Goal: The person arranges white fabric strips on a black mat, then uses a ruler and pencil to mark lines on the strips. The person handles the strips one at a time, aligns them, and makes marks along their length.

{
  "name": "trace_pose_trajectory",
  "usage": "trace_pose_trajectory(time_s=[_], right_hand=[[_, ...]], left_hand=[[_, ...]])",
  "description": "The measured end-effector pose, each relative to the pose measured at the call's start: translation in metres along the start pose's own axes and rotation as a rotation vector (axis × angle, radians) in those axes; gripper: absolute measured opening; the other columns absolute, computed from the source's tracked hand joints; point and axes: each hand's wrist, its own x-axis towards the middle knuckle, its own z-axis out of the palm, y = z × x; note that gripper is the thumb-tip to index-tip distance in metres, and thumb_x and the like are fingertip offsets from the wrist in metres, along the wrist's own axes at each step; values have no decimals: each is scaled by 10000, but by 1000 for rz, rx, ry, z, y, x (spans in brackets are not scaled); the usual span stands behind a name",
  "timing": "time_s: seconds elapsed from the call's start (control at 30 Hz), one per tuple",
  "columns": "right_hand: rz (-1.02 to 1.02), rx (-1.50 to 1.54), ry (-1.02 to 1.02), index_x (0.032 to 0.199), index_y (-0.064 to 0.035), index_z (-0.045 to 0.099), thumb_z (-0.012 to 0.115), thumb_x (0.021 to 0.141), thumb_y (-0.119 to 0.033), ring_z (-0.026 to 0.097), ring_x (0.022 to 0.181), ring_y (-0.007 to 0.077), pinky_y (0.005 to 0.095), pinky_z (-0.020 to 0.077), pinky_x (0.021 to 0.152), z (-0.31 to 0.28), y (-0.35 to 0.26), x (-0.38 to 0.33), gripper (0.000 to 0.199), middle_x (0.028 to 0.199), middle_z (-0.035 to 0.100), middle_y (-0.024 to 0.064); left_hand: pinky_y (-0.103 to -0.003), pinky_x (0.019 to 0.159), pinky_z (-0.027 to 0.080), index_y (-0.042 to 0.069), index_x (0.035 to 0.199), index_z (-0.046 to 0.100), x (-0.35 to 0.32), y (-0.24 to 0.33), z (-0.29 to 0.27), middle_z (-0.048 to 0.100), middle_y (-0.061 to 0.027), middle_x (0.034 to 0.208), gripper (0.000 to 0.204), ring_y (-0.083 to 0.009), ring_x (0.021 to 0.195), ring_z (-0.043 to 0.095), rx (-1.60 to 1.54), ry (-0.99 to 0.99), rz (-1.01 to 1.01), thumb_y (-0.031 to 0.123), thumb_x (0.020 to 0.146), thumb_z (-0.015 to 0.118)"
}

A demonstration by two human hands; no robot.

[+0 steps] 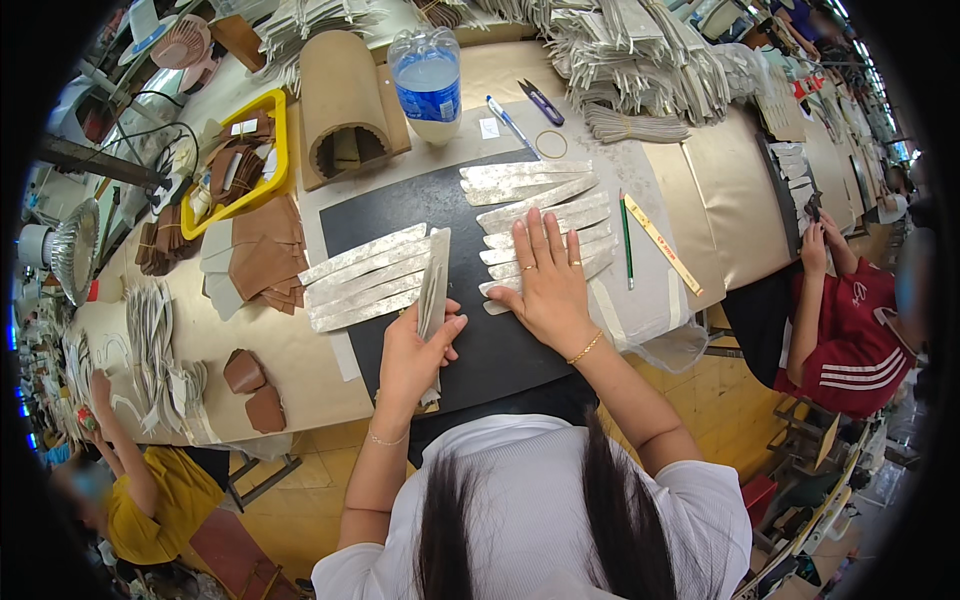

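Yellow floor [312, 484] shows below the tan counter [725, 225]; near its front edge the left hand [412, 355] grips narrow strips [433, 275], partly hidden; the flat right hand [550, 290] partly covers silvery strips [502, 220].

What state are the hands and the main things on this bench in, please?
Left hand, closed around pale strips
Right hand, open, palm down on other strips
Left-side strips, fanned flat
Black mat, flat beneath strips
Yellow basket, holding brown pieces
Bottle, standing, partly filled
Snips, lying down
Pen, lying down
Pencil, lying down
Ruler, lying flat
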Motion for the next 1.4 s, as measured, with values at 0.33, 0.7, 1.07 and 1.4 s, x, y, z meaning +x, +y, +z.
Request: trace_pose_trajectory(time_s=[0.33, 0.7, 1.07, 1.4], right_hand=[[-31, 31, -11, 1491, -88, 438, 555, 981, -408, 266, 1493, 352, 592, 160, 1187, -11, 7, 32, 613, 1590, 356, 122], [-262, 275, -77, 837, -176, 738, 788, 792, -260, 450, 1181, 250, 492, 300, 961, -14, 37, 114, 107, 1230, 539, -10], [-181, 235, -84, 837, -143, 707, 778, 815, -304, 456, 1124, 214, 425, 269, 926, -7, 25, 122, 178, 1076, 547, -14], [81, 1327, -522, 1132, -44, 654, 695, 960, -266, 610, 748, 77, 234, 498, 668, -50, -25, 90, 284, 944, 650, 7]], left_hand=[[-219, 514, 477, 3, 1071, 673, -1, 6, -3, 666, -33, 787, 249, -72, 557, 588, 3, 16, -17, 167, 896, 742], [-214, 509, 464, 2, 1076, 671, -6, 2, -6, 668, -32, 801, 244, -68, 556, 578, -44, 42, -12, 160, 902, 736], [-208, 507, 470, -3, 1120, 657, -8, -6, -14, 671, -40, 828, 282, -72, 563, 592, -110, 7, -6, 190, 927, 726], [-207, 487, 470, -17, 1281, 607, -13, -5, -21, 668, -59, 851, 435, -87, 545, 601, -350, -244, -40, 322, 1009, 616]])
